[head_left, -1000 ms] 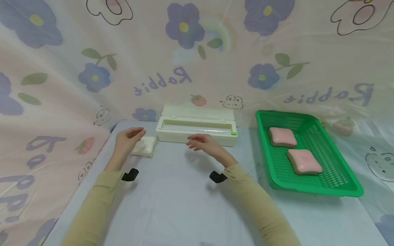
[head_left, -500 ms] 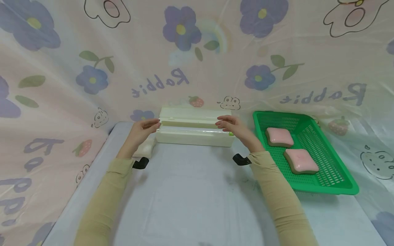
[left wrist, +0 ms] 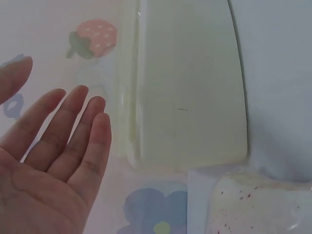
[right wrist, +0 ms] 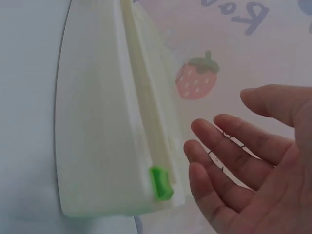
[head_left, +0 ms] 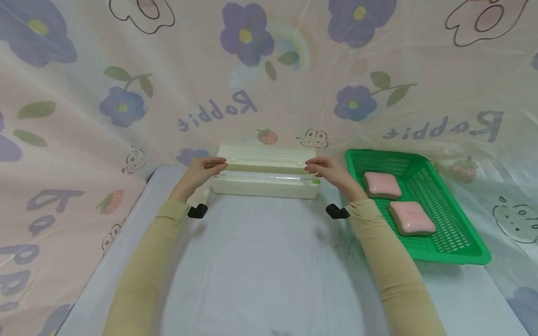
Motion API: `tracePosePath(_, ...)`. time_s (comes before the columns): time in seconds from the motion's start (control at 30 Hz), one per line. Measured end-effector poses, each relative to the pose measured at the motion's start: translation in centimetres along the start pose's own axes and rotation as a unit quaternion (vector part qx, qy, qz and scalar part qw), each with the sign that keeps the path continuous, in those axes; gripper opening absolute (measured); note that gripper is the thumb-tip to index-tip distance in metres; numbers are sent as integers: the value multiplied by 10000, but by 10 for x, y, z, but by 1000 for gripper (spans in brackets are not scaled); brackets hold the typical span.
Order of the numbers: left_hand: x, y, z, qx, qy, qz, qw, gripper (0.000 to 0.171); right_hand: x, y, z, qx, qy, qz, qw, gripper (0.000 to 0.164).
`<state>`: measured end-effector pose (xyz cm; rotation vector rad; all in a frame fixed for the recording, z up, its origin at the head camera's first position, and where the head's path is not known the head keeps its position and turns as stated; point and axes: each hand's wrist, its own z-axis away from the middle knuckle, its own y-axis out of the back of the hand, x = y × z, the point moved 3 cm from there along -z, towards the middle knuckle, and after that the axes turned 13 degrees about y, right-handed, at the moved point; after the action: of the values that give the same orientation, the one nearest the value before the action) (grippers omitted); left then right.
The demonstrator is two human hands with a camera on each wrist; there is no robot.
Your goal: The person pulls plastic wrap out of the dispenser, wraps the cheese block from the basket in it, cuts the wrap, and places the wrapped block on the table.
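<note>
Fingers point(left wrist: 95, 151) of the left hand point(head_left: 195, 176) lie loosely extended at nine o'clock of the long cream box point(head_left: 265, 188), thumb apart, nothing held; the right hand point(head_left: 337, 177), at three o'clock, is likewise relaxed and without hold. Whether the fingertips touch the box I cannot tell. A second ago both hands were lower, the right one before the box; now they flank its raised lid point(head_left: 266, 152), so the work seems centred there. At eight o'clock of the box sits a shiny, pale block point(left wrist: 258, 202) flecked dark red. The box looks like smooth plastic, with a glossy roll point(head_left: 269, 176) and bright green slider point(right wrist: 161, 184). Farther right, at three o'clock, a perforated green basket point(head_left: 454, 257) bears two glossy, rounded-square pink pieces point(head_left: 412, 218).
</note>
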<state>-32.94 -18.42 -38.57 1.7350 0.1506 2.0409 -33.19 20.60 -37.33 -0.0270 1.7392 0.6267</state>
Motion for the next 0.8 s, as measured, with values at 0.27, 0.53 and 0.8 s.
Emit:
tracePosePath(0.27, -1, -3, -11, -245, -122, -412, 9988, 51, 17, 0, -6, -469, 101, 1086, 9929, 36)
tracePosePath(0.53, -8, -6, -23, -467, -404, -643, 9960, 45, 21, -5, -9, -689, 339, 1443, 9866, 34)
tracePosePath(0.8, -5, -10, -27, -368, -584, -1208, 9903, 37, 23, -10, -9, -712, 528, 1843, 9789, 23)
